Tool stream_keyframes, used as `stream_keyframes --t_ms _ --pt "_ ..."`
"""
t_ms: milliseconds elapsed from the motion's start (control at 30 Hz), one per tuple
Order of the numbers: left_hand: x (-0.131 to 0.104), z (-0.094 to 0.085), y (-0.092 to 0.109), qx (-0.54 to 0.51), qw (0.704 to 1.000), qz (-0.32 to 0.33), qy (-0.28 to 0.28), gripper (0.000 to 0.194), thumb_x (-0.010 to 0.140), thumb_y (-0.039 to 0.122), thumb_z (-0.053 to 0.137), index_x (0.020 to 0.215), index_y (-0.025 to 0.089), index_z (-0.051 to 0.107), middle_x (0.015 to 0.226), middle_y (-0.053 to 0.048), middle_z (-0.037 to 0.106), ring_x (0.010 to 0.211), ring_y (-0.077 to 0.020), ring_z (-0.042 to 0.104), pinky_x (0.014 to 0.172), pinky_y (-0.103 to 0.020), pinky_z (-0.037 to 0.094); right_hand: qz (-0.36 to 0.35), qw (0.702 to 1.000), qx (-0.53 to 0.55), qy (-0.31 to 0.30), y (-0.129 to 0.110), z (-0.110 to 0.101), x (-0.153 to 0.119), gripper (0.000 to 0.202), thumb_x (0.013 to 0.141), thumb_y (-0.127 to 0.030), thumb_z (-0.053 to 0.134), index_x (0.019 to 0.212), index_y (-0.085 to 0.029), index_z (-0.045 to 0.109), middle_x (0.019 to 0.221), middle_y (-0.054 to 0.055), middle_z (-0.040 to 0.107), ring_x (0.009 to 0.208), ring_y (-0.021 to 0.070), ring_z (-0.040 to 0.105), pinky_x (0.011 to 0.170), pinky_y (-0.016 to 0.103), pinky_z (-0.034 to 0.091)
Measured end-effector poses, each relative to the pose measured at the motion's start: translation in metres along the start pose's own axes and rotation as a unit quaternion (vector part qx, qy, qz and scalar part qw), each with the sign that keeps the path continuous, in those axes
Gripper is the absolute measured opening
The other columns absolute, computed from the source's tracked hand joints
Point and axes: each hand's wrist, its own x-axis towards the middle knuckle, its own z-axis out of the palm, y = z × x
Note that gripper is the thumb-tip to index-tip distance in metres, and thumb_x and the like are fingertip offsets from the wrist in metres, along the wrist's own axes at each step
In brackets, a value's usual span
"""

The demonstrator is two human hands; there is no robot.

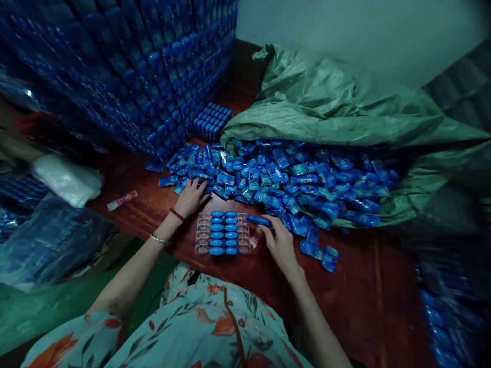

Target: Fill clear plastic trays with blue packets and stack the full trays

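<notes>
My right hand (279, 239) pinches a small blue pack (258, 220) between thumb and fingers, at the right edge of a clear plastic tray (203, 234). Two columns of glossy blue rounded pieces (217, 235) fill the middle of that tray; its outer columns show bare moulded plastic. Resting at the near left edge of a heap of blue packs (268, 176) is my left hand (193, 196), its fingers apart and touching the packs. I cannot make out anything held in it. A bead bracelet and a bangle circle the left wrist.
A green woven sack (345, 115) spills the heap onto the reddish-brown table (356, 291). Wrapped blue stacks (153, 76) tower at back left, beside a small blue block (212, 121). A pink-and-white strip (123, 200) and a clear plastic bundle (65, 179) lie left.
</notes>
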Motion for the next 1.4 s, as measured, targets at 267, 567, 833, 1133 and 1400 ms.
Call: stream_keyframes --t_ms 267,567,833,1133,1400 --pt "-0.071 -0.010 -0.011 -0.311 0.936 -0.147 0.074 0.039 0.083 0.041 0.053 0.114 0.017 0.050 0.099 -0.008 0.063 0.090 -0.0207 0.060 0.080 -0.034 0.049 -0.118 0.970 -0.136 -0.162 -0.007 0.008 0.040 0.029 0.091 -0.017 0.036 0.113 -0.020 0.053 0.094 0.008 0.056 0.088 0.0210 0.055 0.075 0.033 0.047" --pt "-0.096 -0.045 0.014 -0.613 0.728 -0.307 -0.012 0.061 0.071 0.055 0.061 0.113 0.013 0.054 0.097 -0.008 0.064 0.071 -0.0153 0.060 0.061 -0.028 0.050 -0.032 0.991 -0.020 -0.132 0.005 0.008 0.040 0.026 0.091 -0.031 0.038 0.108 -0.019 0.054 0.097 0.008 0.060 0.088 0.0208 0.059 0.080 0.035 0.046" --pt "-0.091 -0.034 0.012 -0.583 0.747 -0.318 0.040 0.048 0.067 0.050 0.068 0.095 0.014 0.055 0.077 -0.001 0.061 0.063 -0.0124 0.057 0.059 -0.026 0.049 0.167 0.966 0.154 -0.125 0.023 0.015 0.034 0.031 0.082 -0.043 0.049 0.103 -0.019 0.049 0.069 -0.002 0.059 0.053 0.0134 0.055 0.053 0.026 0.046" --pt "-0.090 -0.033 0.011 -0.585 0.753 -0.301 0.017 0.055 0.072 0.048 0.062 0.113 0.013 0.053 0.094 -0.007 0.063 0.066 -0.0137 0.059 0.058 -0.027 0.050 -0.079 0.990 -0.039 -0.112 -0.004 0.011 0.031 0.026 0.091 -0.026 0.038 0.110 -0.021 0.056 0.098 0.008 0.060 0.090 0.0201 0.058 0.080 0.034 0.047" --pt "-0.089 -0.039 0.015 -0.457 0.857 -0.230 0.052 0.043 0.081 0.042 0.054 0.115 0.017 0.057 0.109 -0.007 0.063 0.098 -0.0205 0.058 0.086 -0.033 0.046 -0.118 0.965 -0.166 -0.166 -0.012 0.009 0.040 0.032 0.090 -0.015 0.035 0.115 -0.020 0.053 0.093 0.007 0.055 0.085 0.0198 0.056 0.075 0.032 0.047"
